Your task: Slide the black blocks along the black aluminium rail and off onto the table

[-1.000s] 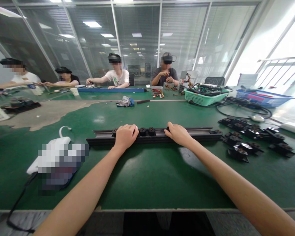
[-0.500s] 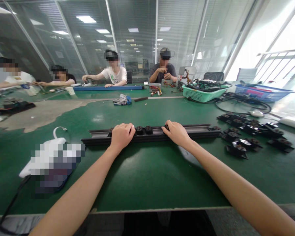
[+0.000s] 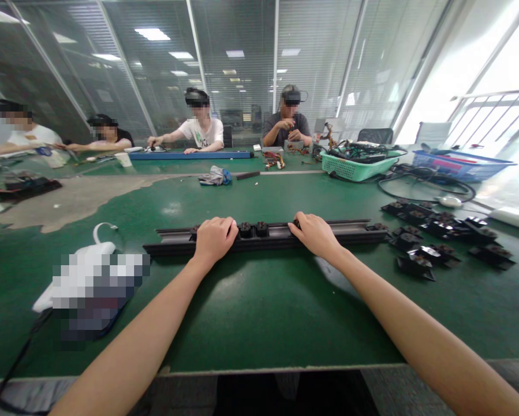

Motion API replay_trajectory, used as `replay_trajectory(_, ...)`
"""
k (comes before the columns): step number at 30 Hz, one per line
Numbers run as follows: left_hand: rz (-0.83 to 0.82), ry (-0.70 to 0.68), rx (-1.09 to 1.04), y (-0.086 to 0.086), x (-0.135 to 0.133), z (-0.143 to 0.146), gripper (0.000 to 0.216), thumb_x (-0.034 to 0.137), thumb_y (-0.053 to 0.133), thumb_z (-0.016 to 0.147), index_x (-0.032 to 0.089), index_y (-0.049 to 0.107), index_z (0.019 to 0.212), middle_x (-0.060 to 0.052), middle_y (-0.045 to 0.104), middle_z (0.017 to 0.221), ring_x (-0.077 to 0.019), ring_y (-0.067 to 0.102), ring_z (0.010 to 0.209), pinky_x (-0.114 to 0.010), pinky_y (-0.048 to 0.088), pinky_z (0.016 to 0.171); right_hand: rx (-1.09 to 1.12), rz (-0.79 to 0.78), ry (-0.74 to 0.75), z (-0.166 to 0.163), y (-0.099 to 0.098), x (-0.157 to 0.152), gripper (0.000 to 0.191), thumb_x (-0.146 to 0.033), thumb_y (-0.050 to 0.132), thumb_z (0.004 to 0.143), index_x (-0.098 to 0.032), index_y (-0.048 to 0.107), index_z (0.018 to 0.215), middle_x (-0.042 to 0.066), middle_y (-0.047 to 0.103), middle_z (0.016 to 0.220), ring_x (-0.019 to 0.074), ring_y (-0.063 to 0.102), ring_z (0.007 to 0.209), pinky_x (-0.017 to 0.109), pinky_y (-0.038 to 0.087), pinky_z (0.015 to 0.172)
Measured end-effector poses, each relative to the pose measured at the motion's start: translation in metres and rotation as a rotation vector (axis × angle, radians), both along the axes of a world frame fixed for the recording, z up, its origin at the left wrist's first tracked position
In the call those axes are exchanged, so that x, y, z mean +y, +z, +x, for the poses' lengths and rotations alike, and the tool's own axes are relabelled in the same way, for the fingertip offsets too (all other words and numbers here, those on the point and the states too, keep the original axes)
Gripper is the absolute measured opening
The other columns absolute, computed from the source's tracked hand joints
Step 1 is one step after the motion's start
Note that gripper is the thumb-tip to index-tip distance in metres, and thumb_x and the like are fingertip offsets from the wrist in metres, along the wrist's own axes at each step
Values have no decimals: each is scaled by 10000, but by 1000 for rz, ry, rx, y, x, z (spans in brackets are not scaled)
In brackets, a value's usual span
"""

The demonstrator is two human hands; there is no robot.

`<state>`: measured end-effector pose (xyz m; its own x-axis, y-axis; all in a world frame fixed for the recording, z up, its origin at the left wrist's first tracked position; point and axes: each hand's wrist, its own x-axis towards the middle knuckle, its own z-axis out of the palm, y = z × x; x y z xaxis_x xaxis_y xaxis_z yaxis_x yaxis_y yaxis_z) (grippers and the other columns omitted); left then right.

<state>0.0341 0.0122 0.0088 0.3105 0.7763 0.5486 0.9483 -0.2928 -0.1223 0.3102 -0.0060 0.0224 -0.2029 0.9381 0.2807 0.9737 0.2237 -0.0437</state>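
A long black rail [image 3: 350, 231] lies across the green table [image 3: 259, 312] in front of me. Small black round parts [image 3: 253, 229] sit in its channel between my hands. My left hand [image 3: 213, 238] rests on the rail left of them, fingers curled over its top. My right hand [image 3: 313, 234] lies on the rail to the right of them, fingers bent down onto it; what is under the fingertips is hidden.
Several loose black brackets [image 3: 441, 237] lie at the right. A white pouch with a black cord [image 3: 90, 277] sits at the left. Farther back stand a green basket [image 3: 354, 164] of cables and a blue tray [image 3: 462, 164]. Several people work at the table's far side.
My right hand has slid slightly to the right along the rail. The left hand has stayed in place.
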Motion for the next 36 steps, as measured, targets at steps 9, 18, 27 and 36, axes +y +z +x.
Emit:
replay_trajectory(9, 0, -7, -19, -1, 1, -1, 391, 338, 328, 1006, 201, 662, 858, -101, 716, 842, -242, 639, 826, -354, 404, 738, -5, -12, -18, 4, 2, 0, 303, -382, 377, 1046, -152, 571, 1080, 130, 722, 1024, 258, 653, 990, 313, 387, 808)
replay_trajectory(18, 2, -4, -11, -1, 1, -1, 401, 338, 320, 1010, 196, 668, 871, -104, 723, 861, -248, 646, 836, -360, 408, 740, 7, -29, -34, 7, 2, 1, 290, -385, 395, 1040, -162, 574, 1088, 134, 724, 1045, 247, 655, 999, 301, 390, 807)
replay_trajectory(27, 7, -2, 1, -1, 2, -1, 394, 343, 324, 1006, 200, 666, 871, -99, 719, 843, -242, 643, 823, -354, 411, 728, 11, -39, -46, 11, 4, 1, 287, -386, 401, 1035, -166, 581, 1072, 126, 727, 1037, 245, 662, 975, 299, 387, 774)
replay_trajectory(36, -6, 3, -6, 0, 1, -1, 392, 341, 329, 1004, 198, 668, 871, -103, 718, 849, -246, 642, 822, -358, 408, 736, 14, -40, -42, 13, 5, 1, 275, -381, 409, 1032, -169, 582, 1056, 115, 725, 1018, 236, 657, 959, 292, 376, 759)
